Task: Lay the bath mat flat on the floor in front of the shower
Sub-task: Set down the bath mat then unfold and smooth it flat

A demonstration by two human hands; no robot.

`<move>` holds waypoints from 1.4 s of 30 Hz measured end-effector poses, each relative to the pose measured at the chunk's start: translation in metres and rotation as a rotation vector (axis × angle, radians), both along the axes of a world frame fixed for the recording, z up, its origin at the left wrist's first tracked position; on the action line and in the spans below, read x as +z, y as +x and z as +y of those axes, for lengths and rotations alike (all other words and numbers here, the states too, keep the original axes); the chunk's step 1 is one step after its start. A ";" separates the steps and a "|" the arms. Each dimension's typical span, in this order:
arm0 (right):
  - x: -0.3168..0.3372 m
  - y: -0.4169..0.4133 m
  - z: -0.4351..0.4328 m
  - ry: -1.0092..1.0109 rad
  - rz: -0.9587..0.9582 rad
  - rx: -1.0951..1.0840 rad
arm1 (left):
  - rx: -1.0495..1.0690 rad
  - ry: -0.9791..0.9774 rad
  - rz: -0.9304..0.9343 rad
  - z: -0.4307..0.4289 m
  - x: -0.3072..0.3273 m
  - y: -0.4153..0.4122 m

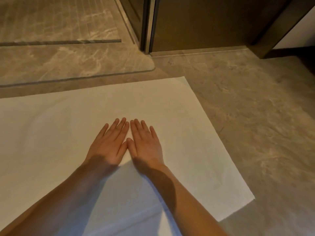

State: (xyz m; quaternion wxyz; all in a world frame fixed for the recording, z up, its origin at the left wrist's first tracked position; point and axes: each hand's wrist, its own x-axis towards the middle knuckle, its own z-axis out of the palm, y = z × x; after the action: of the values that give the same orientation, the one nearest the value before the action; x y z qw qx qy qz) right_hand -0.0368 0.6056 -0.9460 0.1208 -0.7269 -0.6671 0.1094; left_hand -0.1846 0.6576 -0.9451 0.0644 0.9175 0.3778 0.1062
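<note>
A white bath mat (179, 106) lies spread out on the marble floor, its far edge running along the shower's raised threshold. Both my hands press flat on the mat's middle, side by side with thumbs touching. My left hand (110, 143) has its fingers straight and slightly spread. My right hand (144, 142) lies the same way just to its right. The mat's left end runs out of view; its right corners are visible and lie flat.
The shower's marble threshold (71, 65) with a rounded corner and a glass panel lies beyond the mat. A metal door post (148, 31) and a dark wooden cabinet (204, 23) stand at the back. Bare marble floor (255, 108) extends to the right.
</note>
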 end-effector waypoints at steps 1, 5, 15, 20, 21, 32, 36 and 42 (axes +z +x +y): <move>0.000 0.015 -0.005 -0.003 -0.016 -0.003 | -0.009 0.005 0.014 -0.001 0.000 -0.001; -0.001 0.096 -0.035 -0.027 -0.089 -0.126 | 0.011 -0.033 0.055 0.001 -0.001 -0.001; 0.002 0.179 -0.080 -0.066 -0.104 -0.289 | 0.055 -0.076 0.068 -0.004 -0.003 0.001; 0.024 0.135 -0.079 -0.041 -0.076 -0.342 | -0.071 -0.109 0.015 -0.074 -0.004 0.000; 0.027 0.108 -0.081 -0.004 -0.045 -0.293 | -0.073 -0.108 0.008 -0.081 -0.004 0.000; 0.007 0.047 -0.124 -0.080 0.012 -0.102 | -0.046 -0.098 0.084 -0.081 -0.001 0.000; 0.005 0.110 -0.149 -0.112 -0.101 -0.258 | -0.047 -0.113 0.106 -0.080 0.000 -0.001; 0.004 0.160 -0.179 -0.115 -0.094 -0.443 | -0.069 -0.103 0.129 -0.078 -0.003 -0.003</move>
State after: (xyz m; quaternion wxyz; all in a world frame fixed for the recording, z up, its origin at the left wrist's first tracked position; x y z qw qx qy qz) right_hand 0.1229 0.4267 -0.9418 0.0690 -0.8657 -0.4887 0.0839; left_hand -0.1875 0.5793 -0.9480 0.0908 0.9303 0.3545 0.0250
